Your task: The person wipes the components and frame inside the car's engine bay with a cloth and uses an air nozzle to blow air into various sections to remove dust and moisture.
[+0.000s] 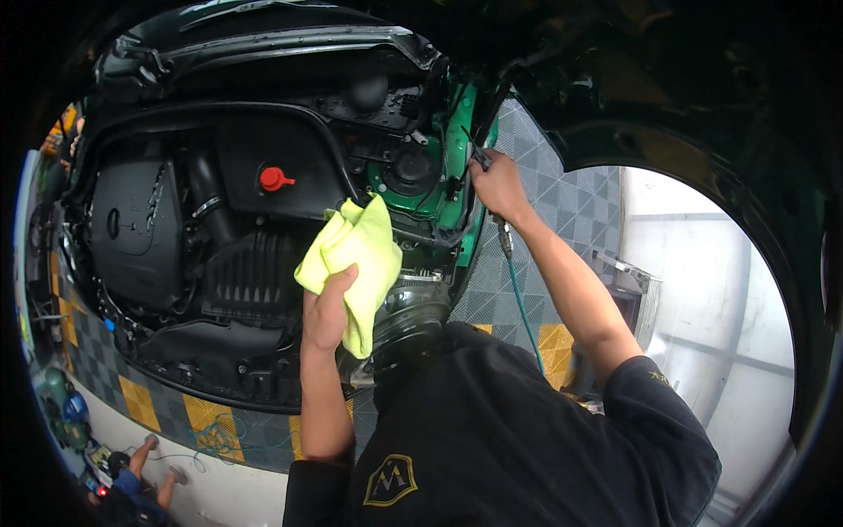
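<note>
Your left hand (327,309) is closed around a bunched yellow cloth (351,259), thumb across the front, so that most of the fabric stands up above your fist and a flap hangs down beside it. Your right hand (497,183) is further out and higher, at the end of a nearly straight arm, wrapped around a slim air-blow tool (481,158); its thin nozzle points up and slightly back toward your left, into the green-painted inner wing (457,189) of the open engine bay (219,263). The tool's long axis runs on a slant from that nozzle tip, down through your fist, to the metal fitting below your wrist, where a teal hose (520,303) drops away along the underside of your forearm. The spot the nozzle aims at lies just above your right knuckles, and it sits up and to the right of the cloth, with the round black strut cap (409,169) between your two hands. Your right hand is plainly the nearer one to that green panel; the cloth is near but not touching it. Away on the far side of your left hand, a red filler cap (273,179) stands on the black engine cover.
</note>
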Demonstrator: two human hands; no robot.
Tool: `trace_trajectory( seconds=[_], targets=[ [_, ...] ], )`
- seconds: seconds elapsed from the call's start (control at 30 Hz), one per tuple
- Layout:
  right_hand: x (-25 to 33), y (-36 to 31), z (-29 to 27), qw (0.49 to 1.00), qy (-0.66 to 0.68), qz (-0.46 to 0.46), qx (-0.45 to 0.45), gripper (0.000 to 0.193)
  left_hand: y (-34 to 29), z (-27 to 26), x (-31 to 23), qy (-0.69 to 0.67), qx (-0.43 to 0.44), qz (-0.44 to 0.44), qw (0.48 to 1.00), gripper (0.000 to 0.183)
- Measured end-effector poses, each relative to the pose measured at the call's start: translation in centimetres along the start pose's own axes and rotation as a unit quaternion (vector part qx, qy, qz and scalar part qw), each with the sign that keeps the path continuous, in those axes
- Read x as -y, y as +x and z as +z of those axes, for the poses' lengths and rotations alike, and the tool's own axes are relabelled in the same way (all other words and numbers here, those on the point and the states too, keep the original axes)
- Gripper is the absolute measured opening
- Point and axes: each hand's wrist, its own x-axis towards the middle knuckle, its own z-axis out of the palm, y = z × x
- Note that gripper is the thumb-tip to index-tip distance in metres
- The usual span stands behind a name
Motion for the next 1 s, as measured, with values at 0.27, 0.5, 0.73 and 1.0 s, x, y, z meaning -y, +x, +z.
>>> trace_trajectory(
  seconds=[0.27,0.5,0.73,1.0],
  targets=[
    [1.8,-3.1,-7.1,0.992,0.114,-0.038,-0.034,0.023,0.5,2.5,0.8,-0.004,0.046,0.003,0.999,0.043],
    [3.8,-4.2,-13.2,0.989,0.117,0.054,0.066,0.024,-0.1,3.6,1.9,-0.012,0.077,-0.005,0.997,0.046],
    [2.4,-6.7,-11.3,0.976,0.016,0.085,0.202,0.03,-5.1,1.9,1.6,-0.026,-0.008,0.062,0.998,0.058],
    [2.4,-6.5,-7.7,0.953,-0.044,-0.003,0.299,0.032,-7.0,-0.1,-1.9,0.018,-0.106,0.136,0.985,0.046]
  ],
)
